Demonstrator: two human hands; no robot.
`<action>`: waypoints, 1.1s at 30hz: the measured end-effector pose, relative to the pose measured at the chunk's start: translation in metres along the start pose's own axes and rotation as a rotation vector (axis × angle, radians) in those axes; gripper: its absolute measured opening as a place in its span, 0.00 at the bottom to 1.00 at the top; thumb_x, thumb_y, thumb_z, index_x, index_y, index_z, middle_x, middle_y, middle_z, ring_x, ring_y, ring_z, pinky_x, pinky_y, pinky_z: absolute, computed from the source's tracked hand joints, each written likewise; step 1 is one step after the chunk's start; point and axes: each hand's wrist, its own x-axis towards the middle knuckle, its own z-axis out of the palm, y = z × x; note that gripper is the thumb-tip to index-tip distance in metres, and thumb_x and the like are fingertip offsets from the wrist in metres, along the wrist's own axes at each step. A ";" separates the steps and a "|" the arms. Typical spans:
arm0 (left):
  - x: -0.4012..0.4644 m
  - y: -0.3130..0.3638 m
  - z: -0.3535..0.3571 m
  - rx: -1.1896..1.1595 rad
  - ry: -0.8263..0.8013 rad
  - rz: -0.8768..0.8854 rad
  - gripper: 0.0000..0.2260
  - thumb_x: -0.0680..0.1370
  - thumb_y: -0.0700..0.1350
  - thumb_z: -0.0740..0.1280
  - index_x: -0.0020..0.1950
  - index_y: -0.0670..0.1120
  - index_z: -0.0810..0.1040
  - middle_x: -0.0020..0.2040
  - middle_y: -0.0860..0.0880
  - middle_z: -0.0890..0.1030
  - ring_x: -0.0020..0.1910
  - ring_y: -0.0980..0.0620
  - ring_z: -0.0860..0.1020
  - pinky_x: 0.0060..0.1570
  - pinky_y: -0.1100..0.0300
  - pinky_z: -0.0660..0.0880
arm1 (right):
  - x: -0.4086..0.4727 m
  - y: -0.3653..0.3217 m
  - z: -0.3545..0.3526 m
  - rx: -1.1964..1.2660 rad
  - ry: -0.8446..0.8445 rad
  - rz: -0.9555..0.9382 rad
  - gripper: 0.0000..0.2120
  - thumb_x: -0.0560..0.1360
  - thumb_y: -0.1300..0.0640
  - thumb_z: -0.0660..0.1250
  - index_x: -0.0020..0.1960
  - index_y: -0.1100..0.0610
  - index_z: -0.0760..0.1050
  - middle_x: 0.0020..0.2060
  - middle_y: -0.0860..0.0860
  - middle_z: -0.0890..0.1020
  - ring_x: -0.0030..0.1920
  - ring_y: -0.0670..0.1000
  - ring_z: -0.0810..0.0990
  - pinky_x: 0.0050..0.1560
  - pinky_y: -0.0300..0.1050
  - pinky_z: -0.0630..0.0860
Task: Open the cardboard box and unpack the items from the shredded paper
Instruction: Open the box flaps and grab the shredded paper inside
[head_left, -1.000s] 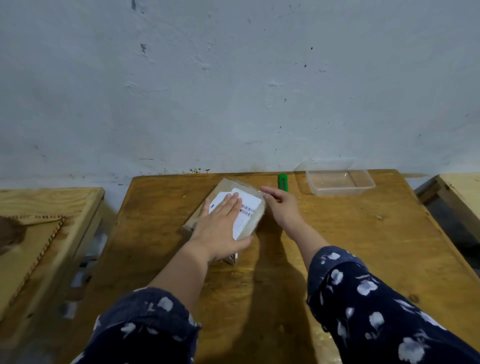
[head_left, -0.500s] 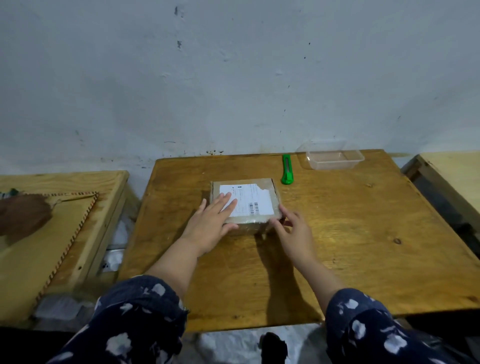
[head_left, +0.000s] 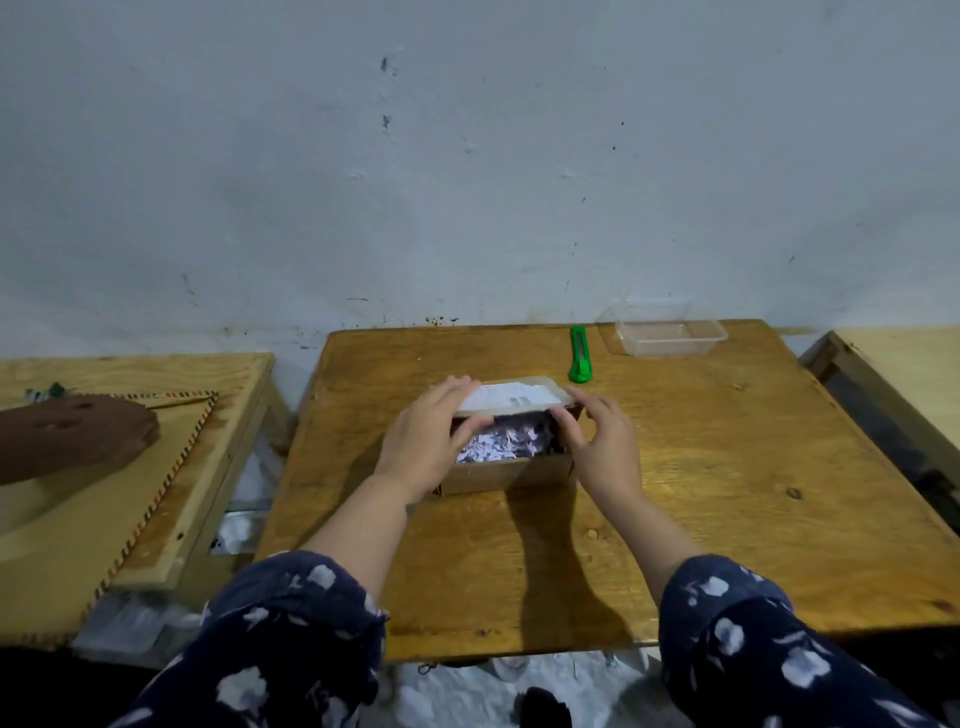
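A small cardboard box (head_left: 501, 474) stands in the middle of the wooden table (head_left: 727, 493). Its lid (head_left: 519, 399), with a white label on top, is tilted up at the near edge and hinges at the far side. White shredded paper (head_left: 501, 444) shows in the gap under it. My left hand (head_left: 428, 439) grips the lid's left corner, fingers over the top and thumb beneath. My right hand (head_left: 597, 441) holds the lid's right corner, thumb under the front edge. No packed items are visible in the paper.
A green utility knife (head_left: 580, 361) lies just behind the box. A clear plastic container (head_left: 667, 338) sits at the table's back right. A lower wooden table (head_left: 171, 467) on the left carries a brown brush. Another table edge (head_left: 883, 374) stands at the right.
The box lay shut with both hands at its near edge. Now the lid is raised at the front, both hands hold its corners, and shredded paper is exposed.
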 end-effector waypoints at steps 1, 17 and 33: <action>0.003 0.003 -0.003 -0.051 0.085 -0.018 0.24 0.78 0.58 0.61 0.72 0.52 0.67 0.73 0.54 0.69 0.71 0.53 0.67 0.65 0.54 0.67 | 0.006 -0.006 -0.001 0.046 0.012 -0.011 0.20 0.76 0.46 0.64 0.67 0.51 0.73 0.60 0.50 0.76 0.62 0.51 0.73 0.61 0.47 0.70; 0.084 0.002 -0.022 0.105 0.235 -0.031 0.19 0.81 0.51 0.60 0.72 0.53 0.66 0.67 0.54 0.68 0.60 0.54 0.73 0.46 0.61 0.74 | 0.103 -0.050 0.007 0.137 0.034 -0.021 0.18 0.79 0.61 0.60 0.67 0.49 0.72 0.56 0.52 0.77 0.51 0.49 0.74 0.54 0.47 0.74; 0.151 -0.017 -0.023 0.410 0.195 -0.041 0.19 0.78 0.53 0.64 0.69 0.53 0.71 0.64 0.53 0.75 0.64 0.52 0.71 0.58 0.53 0.70 | 0.172 -0.039 0.030 -0.040 -0.120 -0.035 0.20 0.77 0.58 0.59 0.68 0.46 0.71 0.59 0.53 0.80 0.42 0.53 0.80 0.38 0.43 0.75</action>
